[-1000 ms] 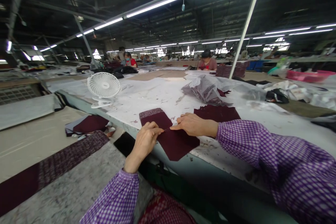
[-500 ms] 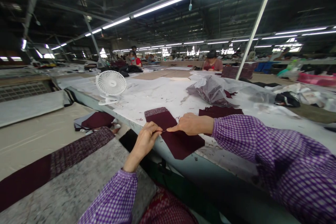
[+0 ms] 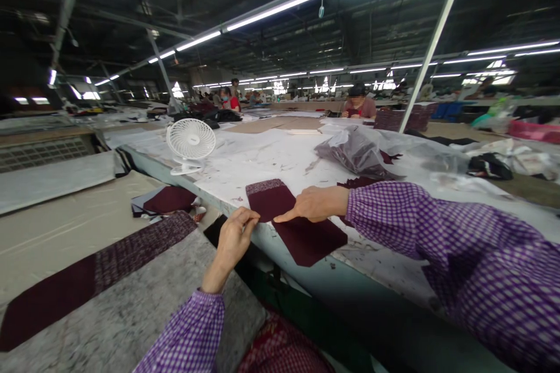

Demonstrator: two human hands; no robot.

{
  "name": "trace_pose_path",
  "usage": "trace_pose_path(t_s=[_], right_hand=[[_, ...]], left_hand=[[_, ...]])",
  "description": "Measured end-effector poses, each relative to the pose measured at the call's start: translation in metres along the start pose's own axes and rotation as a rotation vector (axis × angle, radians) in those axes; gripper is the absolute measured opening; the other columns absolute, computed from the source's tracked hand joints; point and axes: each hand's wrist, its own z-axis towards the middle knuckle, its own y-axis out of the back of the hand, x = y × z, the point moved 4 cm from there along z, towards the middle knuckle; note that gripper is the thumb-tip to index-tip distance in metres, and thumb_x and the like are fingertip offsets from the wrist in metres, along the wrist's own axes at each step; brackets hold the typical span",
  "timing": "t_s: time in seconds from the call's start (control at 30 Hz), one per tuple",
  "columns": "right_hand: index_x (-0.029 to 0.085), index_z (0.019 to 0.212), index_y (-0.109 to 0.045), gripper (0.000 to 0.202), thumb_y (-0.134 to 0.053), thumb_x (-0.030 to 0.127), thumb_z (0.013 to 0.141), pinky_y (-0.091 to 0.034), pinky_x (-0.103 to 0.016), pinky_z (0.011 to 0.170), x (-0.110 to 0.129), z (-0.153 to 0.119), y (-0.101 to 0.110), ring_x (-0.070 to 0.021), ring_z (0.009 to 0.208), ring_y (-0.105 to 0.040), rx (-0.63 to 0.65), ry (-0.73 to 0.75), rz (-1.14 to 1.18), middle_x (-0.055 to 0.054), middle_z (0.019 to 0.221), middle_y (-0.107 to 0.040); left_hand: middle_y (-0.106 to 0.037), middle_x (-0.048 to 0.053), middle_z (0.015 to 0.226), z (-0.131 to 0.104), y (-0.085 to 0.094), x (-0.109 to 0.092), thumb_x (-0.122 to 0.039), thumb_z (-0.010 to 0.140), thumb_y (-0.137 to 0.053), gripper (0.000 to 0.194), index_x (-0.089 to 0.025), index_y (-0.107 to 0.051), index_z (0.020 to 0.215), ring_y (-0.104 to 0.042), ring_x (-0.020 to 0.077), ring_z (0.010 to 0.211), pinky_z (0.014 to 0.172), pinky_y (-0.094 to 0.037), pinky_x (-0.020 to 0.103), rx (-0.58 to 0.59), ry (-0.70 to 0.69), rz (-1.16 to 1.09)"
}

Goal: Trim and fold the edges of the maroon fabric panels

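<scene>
A dark maroon fabric piece (image 3: 312,240) with a speckled end lies across the white table's front edge, its lower part hanging over slightly. My right hand (image 3: 312,204) rests on it, index finger stretched out and pressing near its left edge; the other fingers are curled under. Just left of the fabric, my left hand (image 3: 236,233) is closed in a pinch at the table edge; what its fingertips hold, if anything, is too small to name. More maroon pieces (image 3: 361,182) lie behind my right wrist, partly hidden by the sleeve.
A white fan (image 3: 191,140) stands on the table (image 3: 262,154) at the left. Clear plastic bags (image 3: 363,151) lie at the right. Lower left, a long maroon strip (image 3: 56,297) and a fabric bundle (image 3: 166,200) rest on another surface. Two people sit farther back.
My left hand has drawn back left, away from my right fingertip and the fabric's edge. My right index finger has shifted slightly left. The view has shifted a little.
</scene>
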Motion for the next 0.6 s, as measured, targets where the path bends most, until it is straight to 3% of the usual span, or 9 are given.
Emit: trace_pose_path(t_s=[0.13, 0.3, 0.47, 0.6], right_hand=[[0.034, 0.146, -0.034, 0.071, -0.039, 0.002, 0.082, -0.034, -0.027, 0.060, -0.001, 0.000, -0.001, -0.0178, 0.072, -0.057, -0.048, 0.011, 0.000, -0.008, 0.091, -0.068], [0.032, 0.146, -0.033, 0.074, -0.042, 0.002, 0.080, -0.036, -0.027, 0.060, -0.002, 0.001, -0.002, -0.0169, 0.070, -0.059, -0.050, 0.023, 0.026, -0.007, 0.087, -0.068], [0.021, 0.149, -0.028, 0.069, -0.051, 0.016, 0.084, -0.040, -0.029, 0.064, -0.003, 0.000, -0.006, -0.0228, 0.081, -0.063, -0.117, -0.058, 0.071, -0.014, 0.096, -0.068], [0.019, 0.135, -0.051, 0.046, -0.052, 0.028, 0.090, -0.043, -0.031, 0.071, -0.013, -0.009, -0.023, -0.0246, 0.090, -0.063, -0.197, -0.222, 0.163, -0.016, 0.104, -0.065]], left_hand=[[-0.063, 0.004, 0.089, 0.000, -0.009, -0.016, -0.022, 0.088, -0.052, 0.015, -0.020, -0.064, 0.096, -0.058, 0.0183, 0.088, 0.081, -0.046, 0.033, 0.028, -0.027, 0.012], [-0.060, 0.002, 0.082, 0.009, -0.015, -0.028, -0.020, 0.085, -0.054, 0.012, -0.020, -0.065, 0.082, -0.058, 0.0183, 0.085, 0.075, -0.046, 0.032, 0.086, 0.009, 0.066], [-0.057, 0.002, 0.079, 0.015, -0.015, -0.031, -0.016, 0.084, -0.051, 0.013, -0.020, -0.060, 0.075, -0.056, 0.0188, 0.082, 0.073, -0.044, 0.032, 0.141, -0.019, 0.156], [-0.055, 0.002, 0.080, 0.011, -0.016, -0.034, -0.016, 0.087, -0.046, 0.015, -0.019, -0.056, 0.077, -0.055, 0.0185, 0.082, 0.073, -0.044, 0.032, 0.111, -0.038, 0.133]])
